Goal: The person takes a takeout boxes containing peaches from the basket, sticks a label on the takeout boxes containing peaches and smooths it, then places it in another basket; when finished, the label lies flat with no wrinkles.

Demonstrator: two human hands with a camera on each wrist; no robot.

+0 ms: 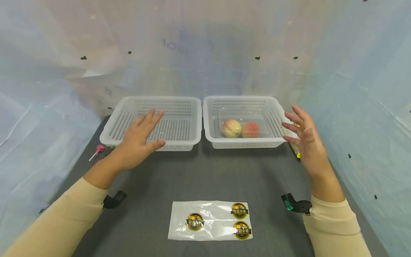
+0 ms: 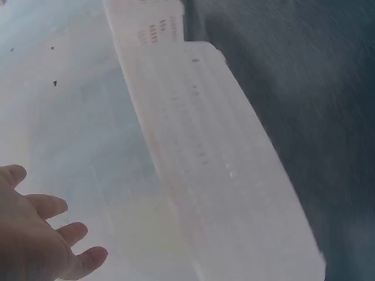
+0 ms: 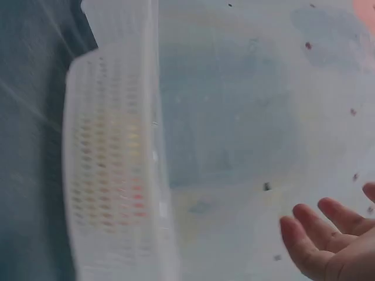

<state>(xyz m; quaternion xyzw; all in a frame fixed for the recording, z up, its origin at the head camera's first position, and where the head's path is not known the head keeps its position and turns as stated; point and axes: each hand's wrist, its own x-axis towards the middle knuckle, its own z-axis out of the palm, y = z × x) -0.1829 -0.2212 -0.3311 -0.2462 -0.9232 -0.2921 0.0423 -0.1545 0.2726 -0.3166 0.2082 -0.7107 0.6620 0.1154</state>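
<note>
Nearest to you lies a flat plastic bag [image 1: 210, 220] with round stickers, on the dark table [image 1: 179, 175]. Your left hand [image 1: 139, 139] is spread wide and loose over the near edge of the left basket [image 1: 154, 121]; you hold nothing. Your right hand [image 1: 305, 141] hangs in the air with loose fingers, just beside the right side of the right basket [image 1: 244, 119], and it holds nothing too. Two peaches [image 1: 240, 129] sit in a clear box inside that right basket. Far left, a small pink lollipop [image 1: 97, 150] lies on the table.
</note>
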